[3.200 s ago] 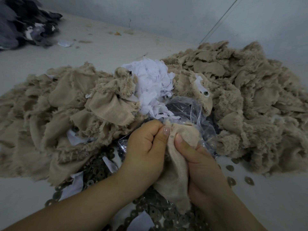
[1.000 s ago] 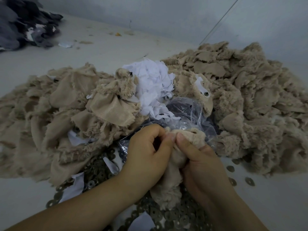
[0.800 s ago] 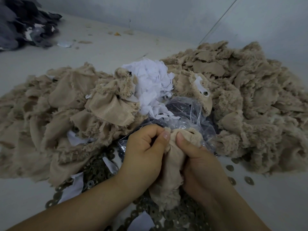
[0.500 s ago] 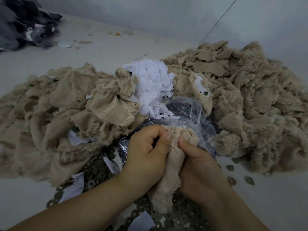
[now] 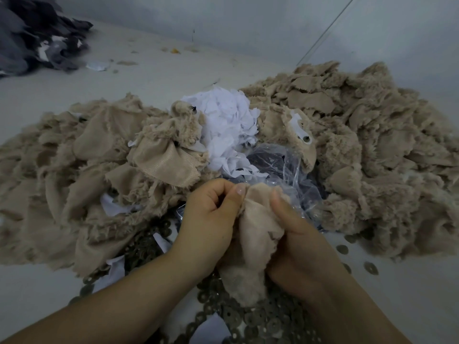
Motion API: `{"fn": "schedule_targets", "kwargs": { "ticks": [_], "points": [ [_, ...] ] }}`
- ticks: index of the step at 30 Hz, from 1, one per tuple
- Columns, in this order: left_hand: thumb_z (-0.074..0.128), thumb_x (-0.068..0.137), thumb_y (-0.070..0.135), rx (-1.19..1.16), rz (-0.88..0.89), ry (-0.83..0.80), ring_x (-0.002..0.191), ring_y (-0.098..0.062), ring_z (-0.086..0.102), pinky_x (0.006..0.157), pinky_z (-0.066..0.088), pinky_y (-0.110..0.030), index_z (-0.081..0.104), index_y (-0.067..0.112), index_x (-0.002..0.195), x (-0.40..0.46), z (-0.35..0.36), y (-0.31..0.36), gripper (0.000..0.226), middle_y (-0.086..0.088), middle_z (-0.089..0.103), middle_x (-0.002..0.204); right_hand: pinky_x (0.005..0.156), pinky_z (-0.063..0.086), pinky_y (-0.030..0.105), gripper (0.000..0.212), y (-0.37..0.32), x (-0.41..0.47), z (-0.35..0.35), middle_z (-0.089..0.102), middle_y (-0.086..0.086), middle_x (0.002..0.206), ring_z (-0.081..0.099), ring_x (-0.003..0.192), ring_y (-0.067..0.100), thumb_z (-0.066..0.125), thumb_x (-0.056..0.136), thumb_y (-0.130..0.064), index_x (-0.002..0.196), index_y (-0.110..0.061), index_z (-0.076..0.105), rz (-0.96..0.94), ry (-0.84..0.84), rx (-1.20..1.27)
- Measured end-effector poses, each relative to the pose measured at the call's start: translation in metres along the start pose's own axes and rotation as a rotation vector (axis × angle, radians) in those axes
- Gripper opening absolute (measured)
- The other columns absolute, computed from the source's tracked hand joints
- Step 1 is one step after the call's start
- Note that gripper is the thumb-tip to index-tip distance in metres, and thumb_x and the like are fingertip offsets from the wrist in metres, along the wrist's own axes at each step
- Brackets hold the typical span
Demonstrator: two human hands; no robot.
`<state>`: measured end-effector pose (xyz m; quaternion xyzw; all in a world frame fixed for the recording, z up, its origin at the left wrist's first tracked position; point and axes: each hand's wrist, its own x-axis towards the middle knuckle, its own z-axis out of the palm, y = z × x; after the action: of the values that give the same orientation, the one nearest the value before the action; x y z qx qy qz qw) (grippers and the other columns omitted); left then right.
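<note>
The plush piece (image 5: 253, 234) has spread wider since a moment ago. Near centre, over metal washers (image 5: 260, 321), the left hand (image 5: 211, 219) and right hand (image 5: 298, 244) each pinch its top edge. Beyond lie a clear bag (image 5: 288, 167) and white scraps (image 5: 228, 125), perhaps paper.

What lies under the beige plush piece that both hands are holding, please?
Under the plush piece lies a heap of dark round washers on the table, with white scraps among them. Whatever sits directly beneath the piece, the left hand and the right hand is covered.
</note>
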<state>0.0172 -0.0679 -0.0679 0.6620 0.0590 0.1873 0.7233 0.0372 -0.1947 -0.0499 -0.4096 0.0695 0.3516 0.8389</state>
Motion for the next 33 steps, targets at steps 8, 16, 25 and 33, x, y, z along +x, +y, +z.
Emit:
{"fn": "schedule_targets", "kwargs": {
  "ticks": [8,16,25,33],
  "points": [
    [0.071,0.081,0.037,-0.023,-0.016,-0.140,0.062,-0.017,0.048,0.057,0.044,-0.029,0.057,0.006,0.070,0.000,-0.006,-0.001,0.036,-0.014,0.051,0.063,0.107,0.045,0.049,0.043,0.002,0.004,-0.004,0.067,0.024,0.122,0.062,0.119,0.037,0.060,0.087,-0.022,0.122,0.003,0.065,-0.060,0.026,-0.025],
    [0.063,0.085,0.022,-0.248,-0.137,-0.196,0.072,-0.026,0.050,0.071,0.044,-0.035,0.061,-0.001,0.071,0.001,-0.012,-0.008,0.026,-0.016,0.055,0.072,0.090,0.056,0.043,0.043,0.002,0.006,-0.008,0.071,0.022,0.113,0.070,0.105,0.033,0.058,0.083,-0.027,0.114,0.000,0.069,-0.090,0.079,-0.075],
    [0.060,0.086,0.021,-0.208,-0.073,-0.131,0.065,-0.018,0.047,0.061,0.045,-0.022,0.059,0.005,0.067,0.004,-0.015,-0.010,0.025,-0.009,0.053,0.067,0.050,0.037,0.024,0.039,-0.029,0.008,-0.033,0.054,-0.007,0.053,0.046,0.047,0.008,0.057,0.097,-0.037,0.062,-0.019,0.058,-0.679,0.586,-0.962],
    [0.059,0.085,0.022,-0.173,-0.064,-0.129,0.064,-0.014,0.052,0.061,0.047,-0.021,0.066,0.015,0.064,0.003,-0.009,-0.009,0.022,-0.004,0.059,0.065,0.063,0.035,0.021,0.015,-0.050,0.019,-0.069,0.072,0.006,0.077,0.065,0.070,0.026,0.070,0.082,-0.004,0.084,-0.016,0.078,-0.786,0.686,-1.794]
  ]
}}
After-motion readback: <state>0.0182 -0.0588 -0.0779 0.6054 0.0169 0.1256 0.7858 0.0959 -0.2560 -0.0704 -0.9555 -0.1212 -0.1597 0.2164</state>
